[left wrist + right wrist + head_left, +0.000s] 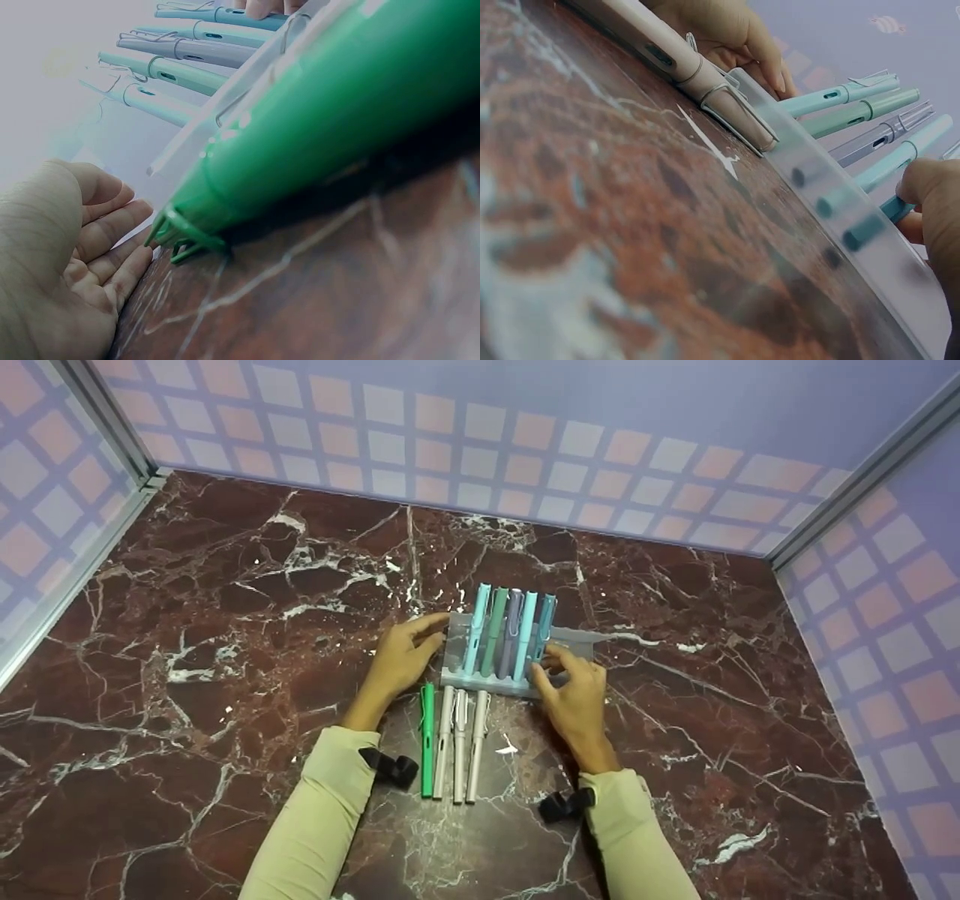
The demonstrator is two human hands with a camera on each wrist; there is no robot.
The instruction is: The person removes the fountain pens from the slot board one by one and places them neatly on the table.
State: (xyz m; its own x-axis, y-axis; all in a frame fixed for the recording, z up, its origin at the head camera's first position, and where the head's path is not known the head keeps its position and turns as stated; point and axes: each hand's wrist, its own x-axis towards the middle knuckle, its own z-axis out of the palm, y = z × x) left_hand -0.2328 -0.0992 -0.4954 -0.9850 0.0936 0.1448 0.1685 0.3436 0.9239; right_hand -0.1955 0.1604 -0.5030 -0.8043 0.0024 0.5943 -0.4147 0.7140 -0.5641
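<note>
A frosted translucent pen stand (pixel 577 643) holds a row of several pens: a light blue pen (pixel 478 622), a green one (pixel 495 630), a purple-grey one (pixel 513 630), another light blue one (pixel 527 630) and a dark teal pen (pixel 548 615) farthest right. Thumb and fingers of my right hand (pixel 581 686) pinch that teal pen near its lower end, over the stand. At the stand's left edge is my left hand (pixel 401 656), fingers loosely extended; whether they touch it is unclear. In the left wrist view that hand (pixel 60 247) is empty.
In front of the stand lie a bright green pen (pixel 427 742) and three silvery-beige pens (pixel 460 750), side by side. The brown marbled table (pixel 262 660) has checkered panels (pixel 525 457) along its back and sides. A strap camera (pixel 394 769) sits on each wrist.
</note>
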